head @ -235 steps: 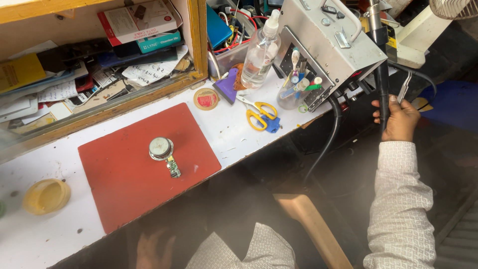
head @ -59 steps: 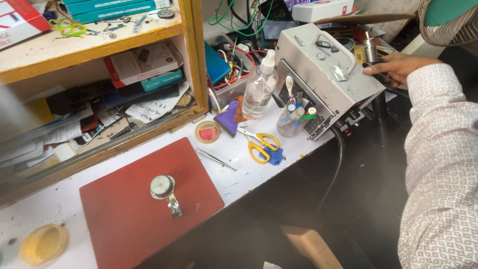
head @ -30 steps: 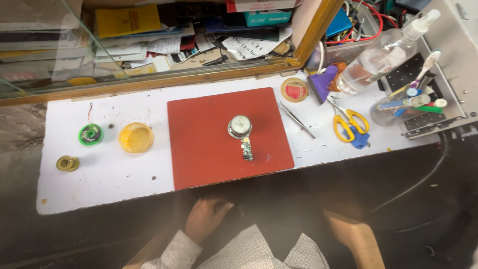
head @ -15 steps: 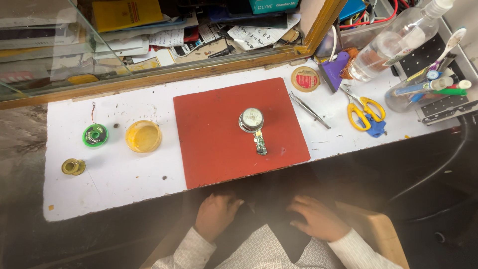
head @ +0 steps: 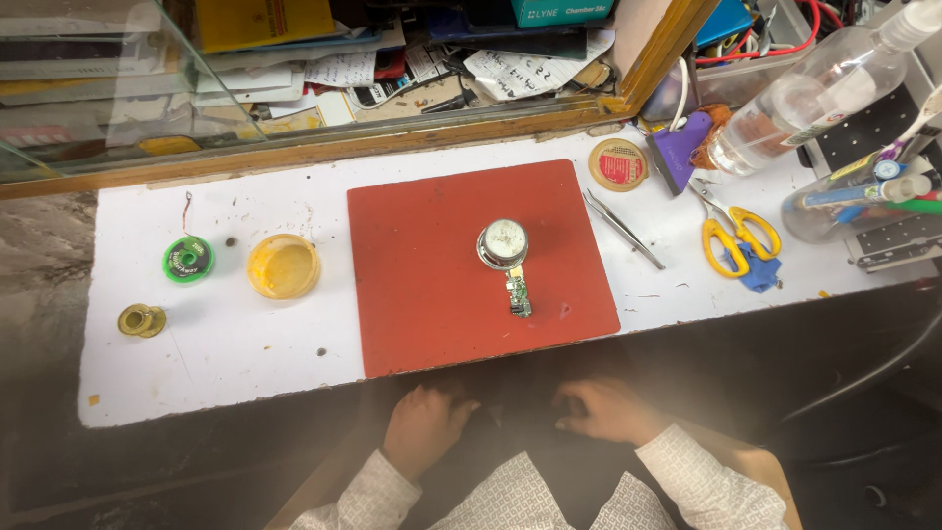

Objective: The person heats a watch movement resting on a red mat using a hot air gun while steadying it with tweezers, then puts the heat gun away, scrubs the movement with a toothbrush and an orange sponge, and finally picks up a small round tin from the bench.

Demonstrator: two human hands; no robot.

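- Nothing is held in either grip: the left hand point(head: 424, 429) and the right hand point(head: 605, 410) are both loosely curled and kept low, below the front edge of the white tabletop point(head: 226, 363), in the shadow there.
- Nearest to the hands, a red mat point(head: 432, 285) is laid in the middle of the tabletop.
- A small round dial point(head: 502, 242) with a silver rim is seen on the mat, with a narrow green circuit strip point(head: 517, 293) attached just below it.
- Left of the mat, a shallow yellow dish point(head: 283, 266), a green spool point(head: 187, 260) and a brass ring point(head: 141, 320) are set apart from one another.
- Right of the mat, thin tweezers point(head: 623, 229), yellow-handled scissors point(head: 738, 236) and a round tin point(head: 618, 164) are laid out.
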